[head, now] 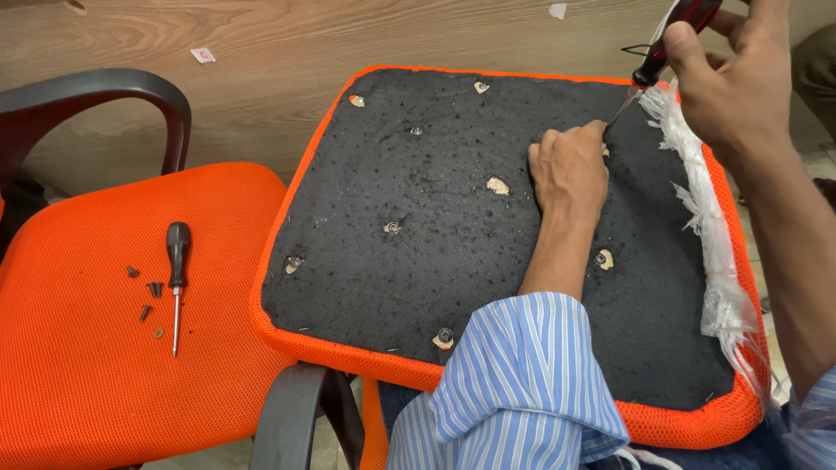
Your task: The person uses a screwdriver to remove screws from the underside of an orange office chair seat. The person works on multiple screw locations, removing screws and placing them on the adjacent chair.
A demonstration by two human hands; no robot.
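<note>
Red-handled screwdriver [666,43], gripped in right hand [740,83], slants tip-down-left; left hand [570,170] curled.

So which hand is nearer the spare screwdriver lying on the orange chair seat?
Left. The left hand rests on the upturned cushion, right of the spare screwdriver; the right hand is farther right, gripping a red-handled screwdriver.

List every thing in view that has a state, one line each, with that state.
Seat cushion: upside down, black underside up.
Red-handled screwdriver: gripped in right hand, tip down at the cushion.
Left hand: pressed on the cushion by the tip.
Black screwdriver: lying loose on the orange chair seat.
Screws: out, scattered beside it.
Plastic wrap: torn, bunched along the cushion's edge.
</note>
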